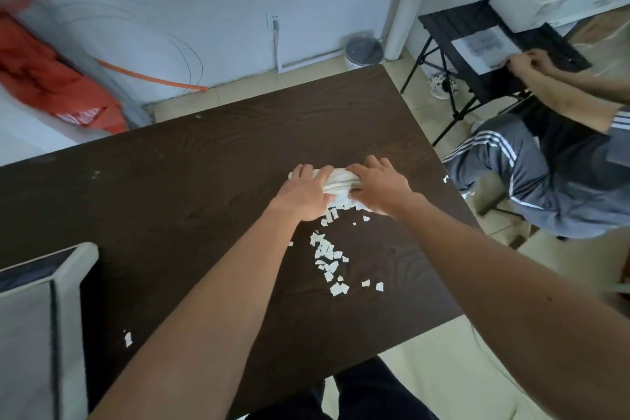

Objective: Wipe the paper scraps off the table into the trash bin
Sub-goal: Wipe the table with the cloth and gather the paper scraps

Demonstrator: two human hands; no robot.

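Both hands, left (303,191) and right (378,184), grip a soft cloth (337,181); light scraps (329,252) scatter easily on the table (170,181).

One cloth (337,182), one table (191,160), dozens of scraps (329,256) (uncountable).

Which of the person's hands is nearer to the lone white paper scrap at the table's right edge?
Right. The right hand rests on the white cloth, closer to the lone white paper scrap; the left hand grips the cloth's far side.
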